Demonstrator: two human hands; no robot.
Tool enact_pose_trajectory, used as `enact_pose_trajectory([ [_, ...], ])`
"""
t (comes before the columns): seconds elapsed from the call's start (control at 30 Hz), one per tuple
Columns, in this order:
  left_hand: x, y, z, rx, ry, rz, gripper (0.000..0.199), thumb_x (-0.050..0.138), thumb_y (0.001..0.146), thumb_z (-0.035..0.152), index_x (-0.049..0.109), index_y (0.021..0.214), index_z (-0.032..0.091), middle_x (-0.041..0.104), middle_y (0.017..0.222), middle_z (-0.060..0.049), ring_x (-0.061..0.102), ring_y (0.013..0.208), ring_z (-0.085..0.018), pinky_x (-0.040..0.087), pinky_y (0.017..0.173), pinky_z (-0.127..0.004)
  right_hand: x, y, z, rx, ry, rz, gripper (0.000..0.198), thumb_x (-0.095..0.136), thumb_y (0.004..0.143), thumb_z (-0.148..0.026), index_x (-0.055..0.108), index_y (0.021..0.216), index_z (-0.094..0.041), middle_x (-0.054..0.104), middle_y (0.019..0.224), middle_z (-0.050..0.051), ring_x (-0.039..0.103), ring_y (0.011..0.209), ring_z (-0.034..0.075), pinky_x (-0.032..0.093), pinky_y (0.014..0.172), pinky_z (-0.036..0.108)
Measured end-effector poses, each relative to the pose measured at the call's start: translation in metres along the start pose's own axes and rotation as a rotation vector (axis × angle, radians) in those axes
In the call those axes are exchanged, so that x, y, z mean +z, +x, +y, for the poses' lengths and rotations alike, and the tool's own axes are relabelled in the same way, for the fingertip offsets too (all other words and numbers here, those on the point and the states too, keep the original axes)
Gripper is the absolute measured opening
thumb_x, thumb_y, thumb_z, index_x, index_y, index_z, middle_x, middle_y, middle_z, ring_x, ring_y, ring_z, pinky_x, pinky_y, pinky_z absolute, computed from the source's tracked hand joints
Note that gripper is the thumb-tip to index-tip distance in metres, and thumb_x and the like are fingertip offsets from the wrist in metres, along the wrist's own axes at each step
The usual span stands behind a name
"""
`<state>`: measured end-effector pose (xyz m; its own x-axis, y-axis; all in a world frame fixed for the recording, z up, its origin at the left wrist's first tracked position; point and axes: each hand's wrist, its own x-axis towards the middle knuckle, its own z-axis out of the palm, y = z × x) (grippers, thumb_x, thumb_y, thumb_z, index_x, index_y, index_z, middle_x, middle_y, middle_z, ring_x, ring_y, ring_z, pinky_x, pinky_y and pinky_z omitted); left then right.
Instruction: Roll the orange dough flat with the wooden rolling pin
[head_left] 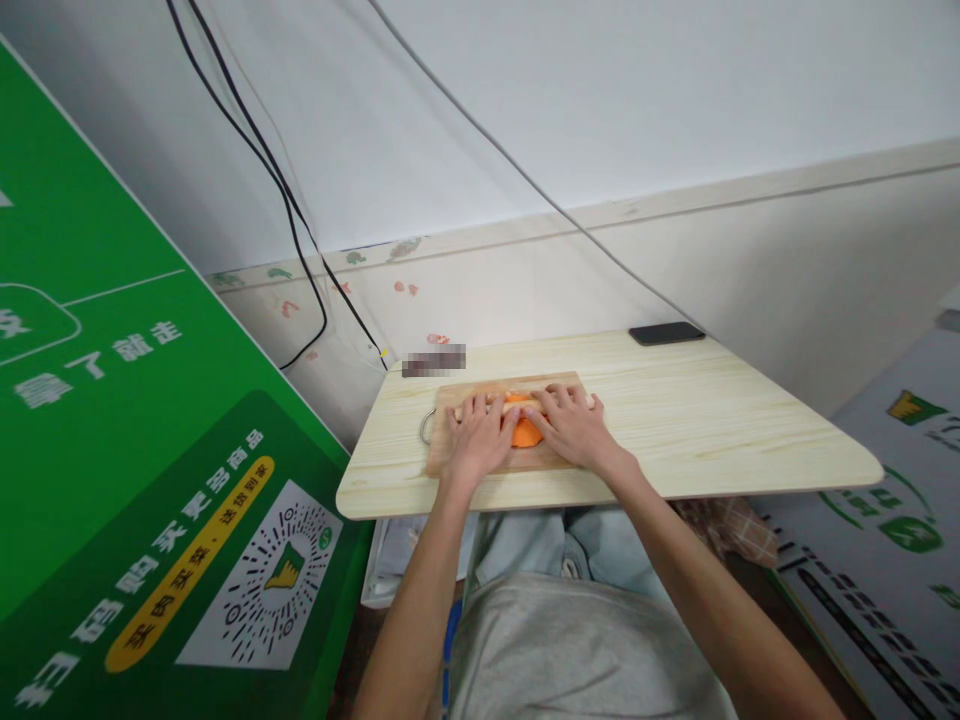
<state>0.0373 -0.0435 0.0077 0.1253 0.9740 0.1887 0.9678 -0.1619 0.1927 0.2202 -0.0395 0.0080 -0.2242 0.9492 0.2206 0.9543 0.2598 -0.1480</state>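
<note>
A wooden cutting board (487, 462) with a metal ring handle lies on the table. A flattened orange piece of dough or clay (527, 432) rests on the board. Across it runs a pale wooden rolling pin (592, 401), mostly covered by my hands. My left hand (480, 435) lies over the pin's left part, fingers curved over it. Over the right part is my right hand (571, 425), its fingers also bent around the pin. Both thumbs point inward, close to the orange piece.
The light wood-grain table (735, 420) stands against a white wall. A black phone (666, 333) lies at the back right; a blurred dark object (433, 360) is at the back left. Cables hang along the wall. A green printed panel (150, 450) borders the left side.
</note>
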Motion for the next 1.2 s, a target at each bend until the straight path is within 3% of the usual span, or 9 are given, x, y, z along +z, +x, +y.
enact_pose_trajectory([
  [0.1, 0.000, -0.002, 0.001, 0.004, -0.011, 0.013, 0.051, 0.030, 0.114, 0.054, 0.061, 0.147, 0.031, 0.063, 0.149, -0.012, 0.052, 0.143, -0.035, 0.034, 0.124, -0.071, 0.002, 0.000, 0.001, -0.004, -0.003, 0.010, 0.063, 0.016, 0.114, -0.055, 0.061, 0.148, -0.026, 0.058, 0.158, 0.016, 0.051, 0.141, 0.037, 0.036, 0.117, 0.067],
  [0.23, 0.005, -0.023, 0.002, 0.024, 0.008, 0.087, 0.052, 0.035, 0.114, 0.051, 0.055, 0.156, 0.029, 0.060, 0.154, -0.014, 0.051, 0.145, -0.035, 0.033, 0.127, -0.067, 0.014, -0.022, -0.003, -0.004, -0.048, 0.111, 0.062, 0.023, 0.114, -0.057, 0.054, 0.158, -0.026, 0.059, 0.157, 0.017, 0.050, 0.143, 0.037, 0.028, 0.122, 0.069],
  [0.37, 0.012, -0.045, 0.001, 0.061, 0.030, 0.142, 0.054, 0.037, 0.113, 0.049, 0.051, 0.161, 0.028, 0.053, 0.162, -0.014, 0.043, 0.154, -0.036, 0.032, 0.129, -0.064, 0.021, -0.048, -0.010, -0.001, -0.054, 0.224, 0.063, 0.025, 0.114, -0.056, 0.053, 0.160, -0.024, 0.060, 0.157, 0.019, 0.047, 0.146, 0.037, 0.024, 0.124, 0.070],
  [0.47, 0.015, -0.050, 0.000, 0.063, 0.037, 0.153, 0.055, 0.037, 0.113, 0.049, 0.049, 0.163, 0.028, 0.049, 0.167, -0.013, 0.037, 0.158, -0.035, 0.028, 0.131, -0.064, 0.021, -0.055, -0.012, -0.008, -0.042, 0.237, 0.062, 0.025, 0.114, -0.055, 0.053, 0.161, -0.023, 0.059, 0.159, 0.019, 0.045, 0.148, 0.037, 0.024, 0.123, 0.072],
  [0.7, 0.007, -0.025, 0.001, 0.044, 0.031, 0.076, 0.055, 0.033, 0.114, 0.050, 0.051, 0.161, 0.028, 0.052, 0.164, -0.014, 0.039, 0.157, -0.032, 0.031, 0.130, -0.061, 0.013, -0.029, -0.005, 0.014, -0.053, 0.103, 0.066, 0.018, 0.114, -0.054, 0.047, 0.165, -0.025, 0.056, 0.162, 0.017, 0.044, 0.150, 0.038, 0.025, 0.123, 0.076],
  [0.97, 0.000, 0.008, -0.002, 0.036, -0.037, 0.005, 0.055, 0.026, 0.115, 0.053, 0.053, 0.158, 0.031, 0.056, 0.161, -0.012, 0.045, 0.152, -0.032, 0.033, 0.127, -0.068, 0.002, 0.007, 0.002, 0.004, -0.004, 0.013, 0.064, 0.015, 0.115, -0.054, 0.054, 0.158, -0.027, 0.055, 0.163, 0.016, 0.044, 0.150, 0.036, 0.026, 0.121, 0.078],
  [1.2, 0.000, 0.014, -0.003, 0.029, -0.045, 0.005, 0.059, 0.024, 0.115, 0.053, 0.046, 0.165, 0.031, 0.051, 0.169, -0.010, 0.036, 0.162, -0.033, 0.032, 0.129, -0.069, 0.001, 0.014, 0.003, 0.002, 0.009, 0.028, 0.064, 0.016, 0.115, -0.053, 0.052, 0.161, -0.026, 0.048, 0.169, 0.015, 0.034, 0.159, 0.035, 0.025, 0.123, 0.078],
])
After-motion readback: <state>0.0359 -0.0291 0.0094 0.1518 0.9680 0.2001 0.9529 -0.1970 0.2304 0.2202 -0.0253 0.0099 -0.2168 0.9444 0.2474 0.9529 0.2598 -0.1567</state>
